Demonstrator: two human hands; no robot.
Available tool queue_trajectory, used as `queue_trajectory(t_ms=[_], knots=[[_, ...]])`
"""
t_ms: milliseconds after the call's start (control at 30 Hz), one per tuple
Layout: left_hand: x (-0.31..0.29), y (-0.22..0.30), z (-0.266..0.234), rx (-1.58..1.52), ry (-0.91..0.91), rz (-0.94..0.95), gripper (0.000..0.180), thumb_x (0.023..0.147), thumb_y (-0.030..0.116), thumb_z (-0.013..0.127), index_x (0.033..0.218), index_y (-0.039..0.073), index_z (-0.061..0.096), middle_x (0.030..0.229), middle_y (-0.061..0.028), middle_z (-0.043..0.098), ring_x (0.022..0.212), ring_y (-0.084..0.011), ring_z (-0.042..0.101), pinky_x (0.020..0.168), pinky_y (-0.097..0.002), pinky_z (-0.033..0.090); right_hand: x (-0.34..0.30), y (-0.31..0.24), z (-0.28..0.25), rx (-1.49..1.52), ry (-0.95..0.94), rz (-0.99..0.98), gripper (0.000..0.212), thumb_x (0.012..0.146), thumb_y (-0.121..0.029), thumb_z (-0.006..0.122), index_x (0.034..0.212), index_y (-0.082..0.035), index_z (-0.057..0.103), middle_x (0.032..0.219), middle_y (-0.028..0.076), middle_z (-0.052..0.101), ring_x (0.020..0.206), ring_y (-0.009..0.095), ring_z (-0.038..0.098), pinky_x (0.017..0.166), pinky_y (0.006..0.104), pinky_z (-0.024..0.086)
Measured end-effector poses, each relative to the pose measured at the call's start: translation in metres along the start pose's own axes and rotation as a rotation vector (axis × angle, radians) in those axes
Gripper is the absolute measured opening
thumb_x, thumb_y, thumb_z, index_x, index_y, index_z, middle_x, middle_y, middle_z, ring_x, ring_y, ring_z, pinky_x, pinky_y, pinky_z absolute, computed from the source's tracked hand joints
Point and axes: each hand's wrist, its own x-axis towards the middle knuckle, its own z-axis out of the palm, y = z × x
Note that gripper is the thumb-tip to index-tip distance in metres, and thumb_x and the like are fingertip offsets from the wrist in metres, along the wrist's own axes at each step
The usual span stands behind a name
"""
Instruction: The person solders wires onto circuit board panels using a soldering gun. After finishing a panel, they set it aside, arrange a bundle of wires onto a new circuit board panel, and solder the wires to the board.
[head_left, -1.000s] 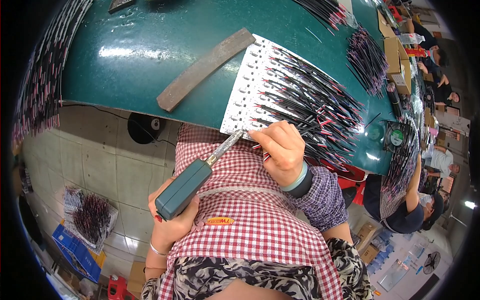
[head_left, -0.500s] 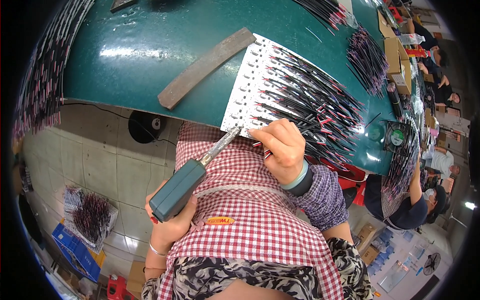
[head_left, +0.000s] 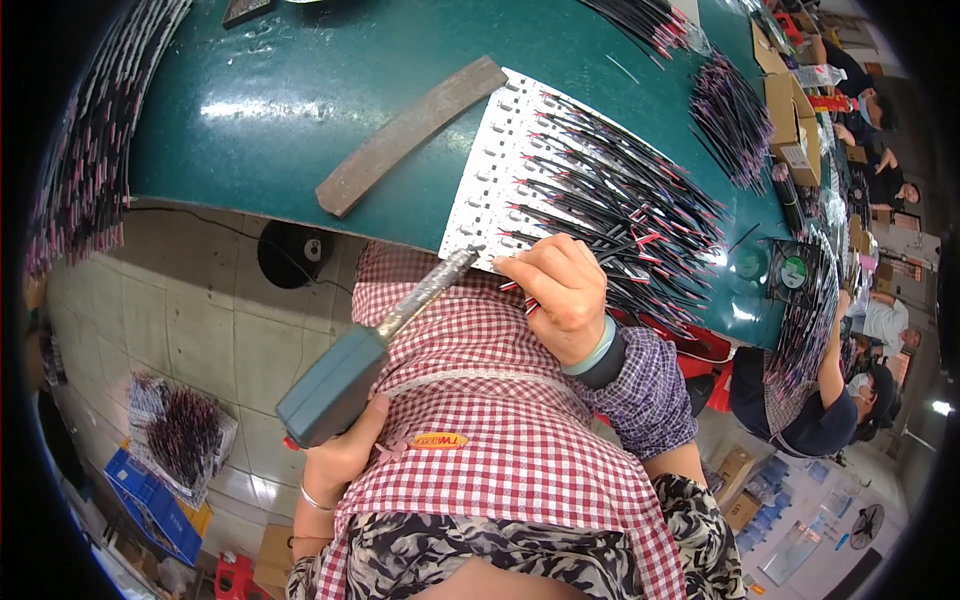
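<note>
Left hand point(head_left: 345, 440): closed round boxy, green-handled soldering iron point(head_left: 335, 385); mottled metal barrel point(head_left: 425, 298) slants up to flat white circuit-board panel point(head_left: 485, 165) beyond. Right hand point(head_left: 562, 295): narrow pinch, slim black-and-red wires point(head_left: 531, 307) protruding beneath.

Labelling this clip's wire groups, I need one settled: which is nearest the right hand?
The black-and-red wires spread partly over the white board sheet, next to the right hand; the other wire groups all lie off that sheet.
</note>
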Motion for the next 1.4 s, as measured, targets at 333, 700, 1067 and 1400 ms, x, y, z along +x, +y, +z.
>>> queue_trajectory(t_ms=[333,700,1067,1400], knots=[[0.030,0.029,0.018,-0.104,0.081,-0.146,0.050,0.079,-0.005,0.069,0.126,0.001,0.055,0.113,-0.0082,0.065,0.064,-0.0087,0.050,0.053,-0.0232,0.040,0.005,0.008,-0.042,0.016,0.198,-0.027,0.044,0.077,-0.001,0.058,0.120,-0.003,0.064,0.085,0.009,0.058,0.077,0.026,0.057,0.070,0.0383,0.046],[0.155,-0.008,0.070,-0.152,-0.351,0.132,0.039,0.083,-0.003,0.065,0.120,-0.003,0.057,0.093,-0.0082,0.060,0.059,-0.0103,0.047,0.054,-0.0247,0.039,0.016,0.021,-0.167,0.033,0.711,0.294,0.022,0.095,-0.002,0.061,0.116,-0.001,0.064,0.093,0.015,0.071,0.072,0.029,0.070,0.064,0.0324,0.053],[0.106,0.067,0.052,-0.089,-0.035,0.106,0.022,0.083,-0.011,0.064,0.104,-0.005,0.064,0.074,-0.0061,0.057,0.059,-0.0142,0.048,0.054,-0.0284,0.038,0.108,0.124,-0.142,-0.439,0.279,0.170,0.010,0.087,-0.015,0.066,0.091,-0.007,0.061,0.077,0.010,0.062,0.070,0.030,0.064,0.059,0.0421,0.051],[0.094,0.039,0.002,0.511,-0.014,0.497,0.028,0.081,-0.009,0.061,0.107,0.000,0.065,0.084,-0.0175,0.064,0.062,-0.0190,0.055,0.053,-0.0338,0.043,0.220,0.181,-0.045,-0.483,-0.089,0.167,0.029,0.079,-0.014,0.071,0.105,-0.005,0.062,0.100,0.016,0.061,0.097,0.033,0.061,0.076,0.0437,0.051]])
